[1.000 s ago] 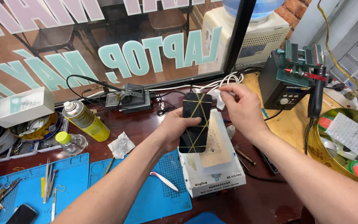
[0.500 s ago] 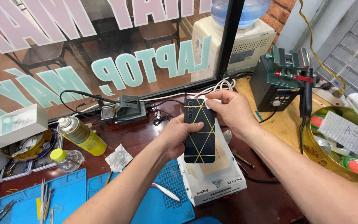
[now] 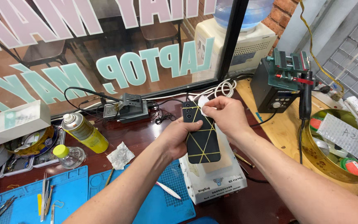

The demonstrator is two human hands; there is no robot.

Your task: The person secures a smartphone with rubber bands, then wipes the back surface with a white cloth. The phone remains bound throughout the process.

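My left hand [image 3: 180, 139] grips a black phone [image 3: 201, 135] by its left edge, back side up, with thin yellow bands crossing it. My right hand [image 3: 226, 116] pinches a small white wipe [image 3: 204, 103] against the phone's top right corner. The phone is held just above a white box-shaped heating machine [image 3: 216, 178] with a tan top pad.
A yellow spray can [image 3: 83, 133] and a small clear bottle [image 3: 68, 155] stand at left. Blue work mats [image 3: 75, 195] hold tweezers and tools. A soldering stand [image 3: 131, 108] sits by the glass, a black station [image 3: 278, 89] at right, and a gold bowl [image 3: 340, 145] of parts.
Both hands have lifted the phone slightly and tilted it more upright. My right hand shifted the wipe to the phone's top corner.
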